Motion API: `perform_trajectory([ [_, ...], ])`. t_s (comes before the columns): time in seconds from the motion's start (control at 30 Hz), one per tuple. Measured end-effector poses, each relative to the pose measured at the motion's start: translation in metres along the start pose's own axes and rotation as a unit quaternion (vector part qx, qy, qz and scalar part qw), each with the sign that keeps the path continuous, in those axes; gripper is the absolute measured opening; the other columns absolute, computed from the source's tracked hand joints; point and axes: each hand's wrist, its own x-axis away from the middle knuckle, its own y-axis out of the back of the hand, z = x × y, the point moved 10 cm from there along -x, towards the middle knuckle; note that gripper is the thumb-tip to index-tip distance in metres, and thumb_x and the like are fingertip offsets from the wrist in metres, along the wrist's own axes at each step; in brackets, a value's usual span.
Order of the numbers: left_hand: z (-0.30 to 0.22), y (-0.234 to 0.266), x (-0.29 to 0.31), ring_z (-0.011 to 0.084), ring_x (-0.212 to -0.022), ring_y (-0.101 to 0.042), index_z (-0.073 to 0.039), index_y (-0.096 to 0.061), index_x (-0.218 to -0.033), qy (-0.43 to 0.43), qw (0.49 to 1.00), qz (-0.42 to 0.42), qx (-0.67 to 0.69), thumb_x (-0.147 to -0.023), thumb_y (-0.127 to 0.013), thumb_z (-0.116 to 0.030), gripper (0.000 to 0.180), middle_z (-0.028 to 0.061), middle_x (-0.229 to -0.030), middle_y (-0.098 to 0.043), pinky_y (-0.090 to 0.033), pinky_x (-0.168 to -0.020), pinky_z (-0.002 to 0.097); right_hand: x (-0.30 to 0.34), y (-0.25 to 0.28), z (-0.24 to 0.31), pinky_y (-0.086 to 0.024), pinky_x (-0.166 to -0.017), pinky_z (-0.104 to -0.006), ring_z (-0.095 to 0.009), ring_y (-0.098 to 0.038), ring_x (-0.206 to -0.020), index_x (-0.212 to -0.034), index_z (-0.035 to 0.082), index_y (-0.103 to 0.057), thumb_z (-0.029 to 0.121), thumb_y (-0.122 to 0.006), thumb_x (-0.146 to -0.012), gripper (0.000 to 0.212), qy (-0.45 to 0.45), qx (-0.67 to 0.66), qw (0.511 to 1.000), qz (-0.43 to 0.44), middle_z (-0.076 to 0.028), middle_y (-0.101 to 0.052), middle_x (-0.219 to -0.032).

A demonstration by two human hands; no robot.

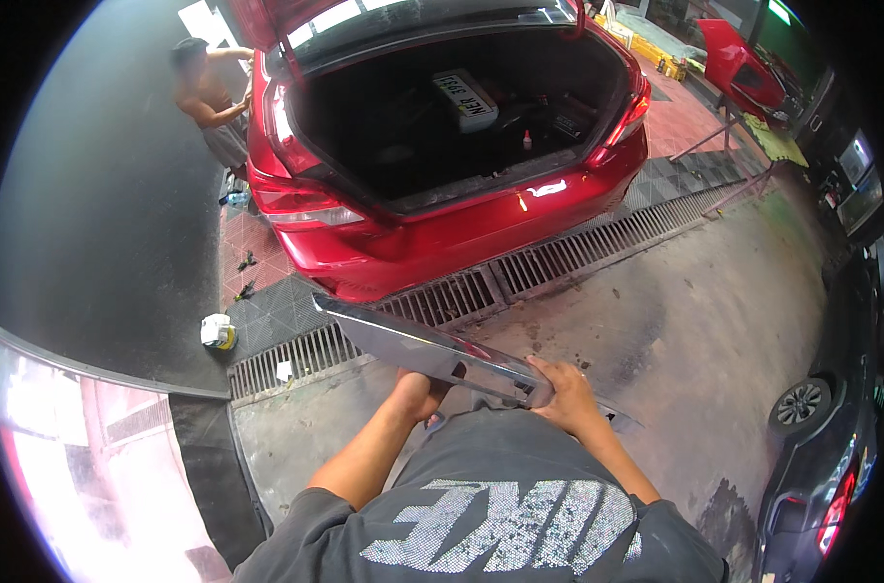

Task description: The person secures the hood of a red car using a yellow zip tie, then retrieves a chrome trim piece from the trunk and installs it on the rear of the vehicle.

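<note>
A long glossy grey car trim panel (403, 342) with a chrome-like edge slants across in front of my waist. My left hand (420, 393) is closed around its lower edge near the middle, with the fingers partly hidden beneath it. At its right end my right hand (566, 396) grips it, thumb on the upper side. The panel's far left end points toward the rear bumper (452, 233) of a red car, apart from it as far as I can tell. The car's boot (384, 117) stands open, and inside lie a white number plate (452, 89) and a small red-capped bottle (527, 141).
Beyond the car's left side a person (209, 102) has their hands on it. A metal floor grate (452, 296) runs beneath the rear. At left stands a white and yellow container (218, 332). A dark car (821, 437) is at right; a red car part (743, 73) rests on a stand.
</note>
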Motion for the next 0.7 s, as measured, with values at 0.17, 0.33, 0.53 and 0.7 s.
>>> perform_trajectory([
  [0.17, -0.017, -0.028, 0.023, 0.0280, -0.103, -0.063, -0.009, -0.064, -0.130, -0.043, 0.978, 0.195, 0.055, -0.114, -0.042, -0.032, 0.035, 0.0095, -0.123, -0.069, -0.051, -0.088, 0.0448, 0.000, -0.004, 0.001, -0.054, -0.098, -0.0531, -0.043, -0.067, -0.110, -0.155, 0.030, -0.059, 0.039, -0.099, -0.064, 0.100, 0.002, -0.036, 0.999, -0.009, -0.018, -0.068, -0.114],
  [0.33, -0.007, -0.014, 0.016, 0.0278, -0.102, -0.063, -0.009, -0.063, -0.131, -0.054, 0.982, 0.181, -0.028, -0.113, -0.042, -0.028, 0.034, 0.0096, -0.122, -0.068, -0.050, -0.087, 0.0448, -0.001, -0.010, -0.003, -0.054, -0.097, -0.0533, -0.043, -0.067, -0.108, -0.155, 0.029, -0.059, 0.038, -0.099, -0.064, 0.100, 0.013, -0.044, 0.999, -0.018, -0.018, -0.068, -0.111],
  [0.53, -0.004, -0.009, 0.017, 0.0292, -0.102, -0.064, -0.005, -0.063, -0.129, -0.019, 0.997, 0.073, -0.014, -0.114, -0.046, -0.019, 0.026, 0.0108, -0.118, -0.067, -0.053, -0.092, 0.0461, -0.002, -0.002, 0.004, -0.054, -0.097, -0.0527, -0.042, -0.067, -0.107, -0.156, 0.029, -0.058, 0.036, -0.098, -0.064, 0.100, 0.026, -0.020, 0.999, -0.018, -0.017, -0.067, -0.111],
  [0.7, -0.006, 0.005, 0.012, 0.0259, -0.101, -0.065, -0.007, -0.063, -0.128, -0.061, 0.998, -0.006, -0.001, -0.113, -0.055, -0.017, 0.020, 0.0092, -0.119, -0.068, -0.056, -0.091, 0.0431, -0.003, -0.011, 0.000, -0.054, -0.097, -0.0521, -0.041, -0.067, -0.107, -0.156, 0.027, -0.059, 0.035, -0.098, -0.064, 0.100, 0.033, -0.006, 0.999, -0.012, -0.016, -0.067, -0.110],
])
